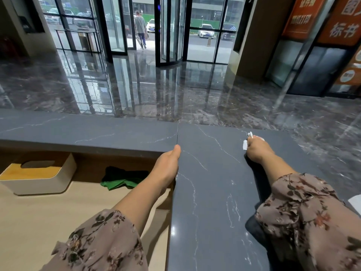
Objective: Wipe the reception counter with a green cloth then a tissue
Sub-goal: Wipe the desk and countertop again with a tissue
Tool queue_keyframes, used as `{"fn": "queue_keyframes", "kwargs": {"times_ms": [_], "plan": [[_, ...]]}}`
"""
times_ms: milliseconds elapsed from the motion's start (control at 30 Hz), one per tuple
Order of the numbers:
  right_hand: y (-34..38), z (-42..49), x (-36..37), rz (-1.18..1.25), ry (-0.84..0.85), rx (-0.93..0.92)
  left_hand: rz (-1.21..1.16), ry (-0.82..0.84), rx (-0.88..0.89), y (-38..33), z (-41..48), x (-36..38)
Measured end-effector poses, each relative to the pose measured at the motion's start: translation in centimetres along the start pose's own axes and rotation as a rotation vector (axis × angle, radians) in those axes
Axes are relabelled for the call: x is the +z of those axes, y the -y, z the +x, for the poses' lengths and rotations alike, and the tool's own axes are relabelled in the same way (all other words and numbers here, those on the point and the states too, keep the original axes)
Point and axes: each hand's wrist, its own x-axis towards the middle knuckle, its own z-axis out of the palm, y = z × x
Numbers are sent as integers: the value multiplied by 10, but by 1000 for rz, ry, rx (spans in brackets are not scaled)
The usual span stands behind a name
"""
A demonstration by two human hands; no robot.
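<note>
We're holding the tissue (245, 145) down on the far part of the grey table (211, 192), right hand (256, 148) fingers clamped around it, white bits poking out of the fist. The left hand (169, 163) is resting on the table's edge, thumb on top. Its fingers are hiding under the edge, so we can't tell their state. The green cloth (122, 182) is lying crumpled on the lower wooden table (58, 212), near the tissue box (39, 178).
</note>
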Motion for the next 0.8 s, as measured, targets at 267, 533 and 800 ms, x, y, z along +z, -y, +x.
{"fn": "queue_keyframes", "kwargs": {"times_ms": [267, 533, 800], "plan": [[108, 17, 24, 27, -4, -206, 177, -12, -45, -7, -2, -1], [183, 2, 35, 101, 102, -509, 440, -49, -31, -23, 3, 0], [63, 33, 10, 80, -3, -302, 564, 10, 7, -24, 1, 3]]}}
